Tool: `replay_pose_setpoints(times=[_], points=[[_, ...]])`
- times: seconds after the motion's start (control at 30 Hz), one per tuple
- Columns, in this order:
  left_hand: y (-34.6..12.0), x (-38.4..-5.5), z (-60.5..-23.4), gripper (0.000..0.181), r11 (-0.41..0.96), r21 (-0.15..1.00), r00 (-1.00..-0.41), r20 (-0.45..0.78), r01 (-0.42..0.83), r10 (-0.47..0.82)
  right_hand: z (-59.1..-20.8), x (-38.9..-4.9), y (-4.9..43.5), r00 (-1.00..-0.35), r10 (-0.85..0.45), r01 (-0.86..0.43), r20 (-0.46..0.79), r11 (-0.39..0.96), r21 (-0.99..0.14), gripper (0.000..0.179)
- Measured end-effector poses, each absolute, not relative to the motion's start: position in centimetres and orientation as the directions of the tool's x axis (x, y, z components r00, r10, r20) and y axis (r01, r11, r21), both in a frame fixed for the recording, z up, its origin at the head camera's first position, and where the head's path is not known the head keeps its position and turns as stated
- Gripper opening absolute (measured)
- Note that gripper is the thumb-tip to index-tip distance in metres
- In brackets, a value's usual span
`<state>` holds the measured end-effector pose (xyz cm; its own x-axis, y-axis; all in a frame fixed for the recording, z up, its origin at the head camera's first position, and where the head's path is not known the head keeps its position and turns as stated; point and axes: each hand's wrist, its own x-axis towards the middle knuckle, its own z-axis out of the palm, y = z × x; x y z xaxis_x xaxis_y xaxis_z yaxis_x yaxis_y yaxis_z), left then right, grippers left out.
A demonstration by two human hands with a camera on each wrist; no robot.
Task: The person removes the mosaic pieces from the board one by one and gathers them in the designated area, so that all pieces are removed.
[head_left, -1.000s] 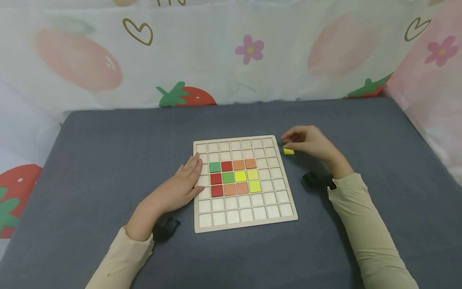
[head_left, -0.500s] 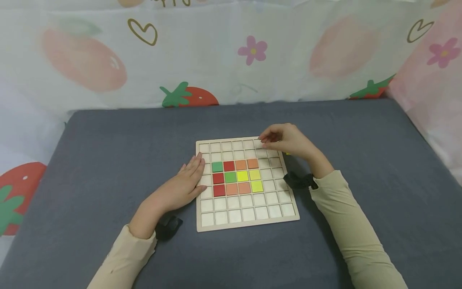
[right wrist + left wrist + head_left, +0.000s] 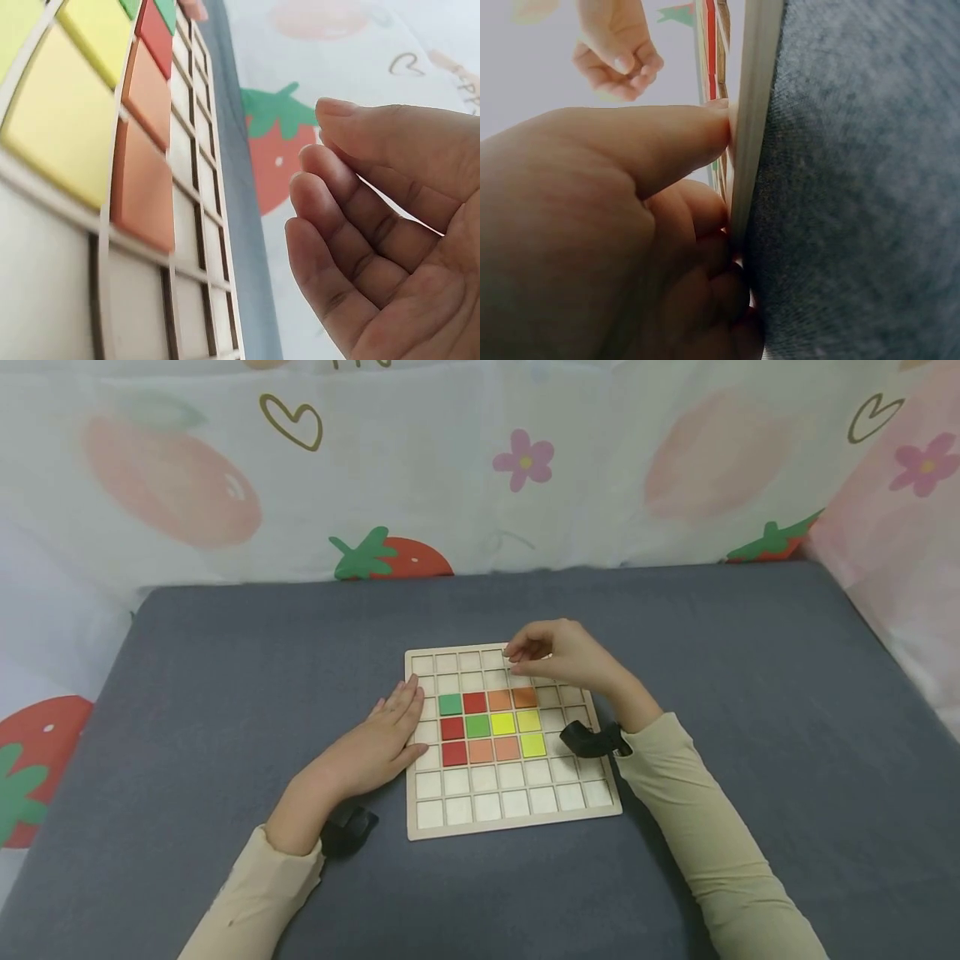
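Note:
A square wooden grid board lies on the dark table. Green, red, orange and yellow tiles fill a block of its cells, among them a red tile and a yellow tile. My left hand rests on the board's left edge with its fingers extended; in the left wrist view its thumb touches the rim. Above the far right part of the board hovers my right hand. Its fingers are loosely bent in the right wrist view, and nothing shows between them and the thumb.
The grey-blue cloth covers the table around the board. Behind the table hangs a white curtain printed with fruit, hearts and flowers. A black strap device on the right wrist hangs over the board's right side.
My right hand has moved left from a yellow tile beside the board to above the board's far rows. That tile is now hidden behind the right arm. The left hand stays put.

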<state>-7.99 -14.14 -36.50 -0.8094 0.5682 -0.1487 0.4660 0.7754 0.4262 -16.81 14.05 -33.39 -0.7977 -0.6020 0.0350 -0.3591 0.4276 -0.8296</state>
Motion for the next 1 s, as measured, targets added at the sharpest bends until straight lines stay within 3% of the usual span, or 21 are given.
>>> replay_pose_setpoints(times=[0.5,1.0], points=[[-13.9,-8.1,-36.4,0.069,0.816,0.342,-0.828,-0.157,0.466,0.538,-34.0,-16.9,10.3,-0.748,-0.663,-0.357,-0.011,0.417,-0.836,0.017],[-14.1,-8.3,-36.5,0.070,0.806,0.382,-0.816,-0.191,0.451,0.546,-35.6,-16.6,7.8,-0.702,-0.711,-0.380,-0.051,0.434,-0.817,0.013]])
